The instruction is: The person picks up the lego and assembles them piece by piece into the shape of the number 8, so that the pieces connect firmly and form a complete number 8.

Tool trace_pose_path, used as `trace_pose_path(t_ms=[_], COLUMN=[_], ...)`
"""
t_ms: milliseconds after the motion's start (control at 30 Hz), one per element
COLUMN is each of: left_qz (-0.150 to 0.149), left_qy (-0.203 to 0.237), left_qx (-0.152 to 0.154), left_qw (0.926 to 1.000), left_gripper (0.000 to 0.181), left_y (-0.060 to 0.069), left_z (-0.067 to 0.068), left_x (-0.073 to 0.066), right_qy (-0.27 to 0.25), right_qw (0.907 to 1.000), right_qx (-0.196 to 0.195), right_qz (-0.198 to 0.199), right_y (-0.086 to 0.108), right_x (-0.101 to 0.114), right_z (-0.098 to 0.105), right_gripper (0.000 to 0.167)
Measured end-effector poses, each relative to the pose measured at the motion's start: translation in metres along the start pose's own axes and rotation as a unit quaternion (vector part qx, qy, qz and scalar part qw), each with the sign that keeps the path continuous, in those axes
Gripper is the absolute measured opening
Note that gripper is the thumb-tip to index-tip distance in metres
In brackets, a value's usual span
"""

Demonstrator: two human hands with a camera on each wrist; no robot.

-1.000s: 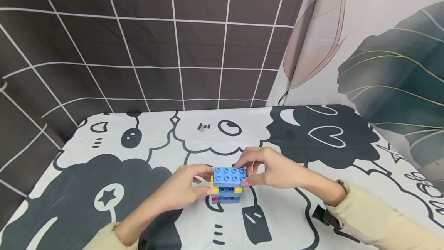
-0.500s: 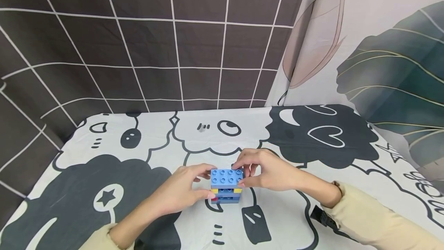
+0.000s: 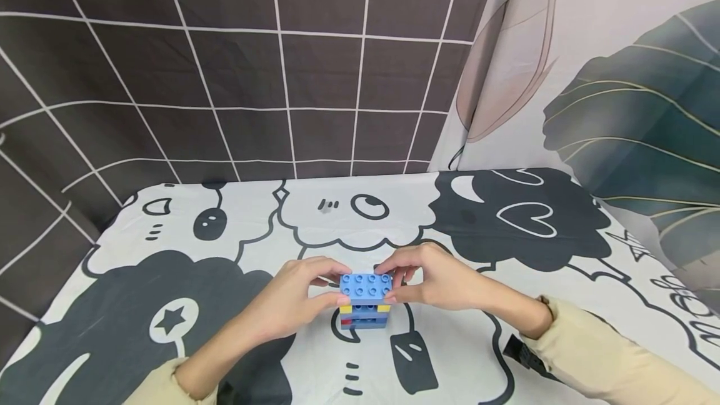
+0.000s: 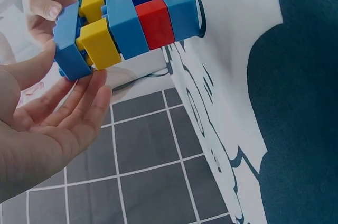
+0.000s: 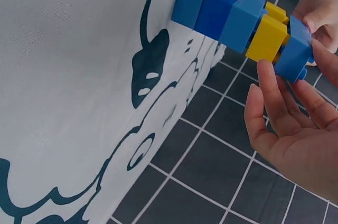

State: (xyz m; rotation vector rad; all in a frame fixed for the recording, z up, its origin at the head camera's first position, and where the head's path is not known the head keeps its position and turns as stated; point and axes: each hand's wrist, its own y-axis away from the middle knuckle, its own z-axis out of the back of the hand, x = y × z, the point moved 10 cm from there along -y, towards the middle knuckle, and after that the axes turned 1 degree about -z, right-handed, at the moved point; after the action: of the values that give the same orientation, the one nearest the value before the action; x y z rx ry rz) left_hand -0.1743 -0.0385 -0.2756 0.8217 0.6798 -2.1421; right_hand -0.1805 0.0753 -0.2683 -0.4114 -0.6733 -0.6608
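A small tower of toy building bricks stands on the patterned cloth. Its top blue brick (image 3: pixel 365 288) is held at the left end by my left hand (image 3: pixel 292 295) and at the right end by my right hand (image 3: pixel 433 280), thumbs in front and fingers behind. Beneath it are yellow bricks (image 4: pixel 99 43), whose studs show in a narrow gap under the top brick in both wrist views. Lower down come a middle blue brick (image 4: pixel 125 20), a layer with a red brick (image 4: pixel 155 22) and a dark blue brick (image 5: pixel 214 15), then a bottom blue brick (image 4: pixel 174 5).
The black-and-white cloth (image 3: pixel 360 367) covers the table. A dark gridded curtain (image 3: pixel 320 74) hangs behind it, and a pale leaf-print curtain (image 3: pixel 619 99) hangs at the right. A black strap (image 3: pixel 525 355) shows by the right sleeve.
The top blue brick has shifted left and now sits lined up over the yellow bricks. My left thumb has moved up from the lower layers onto the top brick.
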Motion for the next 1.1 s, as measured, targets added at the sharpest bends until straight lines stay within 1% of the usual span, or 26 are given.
trace_pose_path(t_ms=[200, 467, 800, 1100], left_qz=[0.008, 0.017, 0.018, 0.015], left_qy=[0.012, 0.006, -0.024, 0.006], left_qx=[-0.004, -0.003, 0.009, 0.014], left_qw=[0.9999, 0.9998, 0.9995, 0.9998], left_gripper=[0.027, 0.027, 0.027, 0.027], left_y=[0.0009, 0.0015, 0.0008, 0.0005], left_z=[0.0002, 0.0007, 0.0018, -0.0010], left_x=[0.0023, 0.0022, 0.0001, 0.0018], right_qy=[0.005, 0.021, 0.021, 0.016], right_qw=[0.9999, 0.9994, 0.9995, 0.9994], right_qx=[0.010, 0.022, 0.020, 0.018], right_qz=[-0.004, -0.013, -0.014, -0.026], right_y=[-0.0020, -0.0030, -0.0027, -0.0023], right_x=[-0.0002, 0.0019, 0.0037, 0.0003], right_z=[-0.0012, -0.0022, -0.0020, -0.0022], right_gripper=[0.031, 0.030, 0.029, 0.030])
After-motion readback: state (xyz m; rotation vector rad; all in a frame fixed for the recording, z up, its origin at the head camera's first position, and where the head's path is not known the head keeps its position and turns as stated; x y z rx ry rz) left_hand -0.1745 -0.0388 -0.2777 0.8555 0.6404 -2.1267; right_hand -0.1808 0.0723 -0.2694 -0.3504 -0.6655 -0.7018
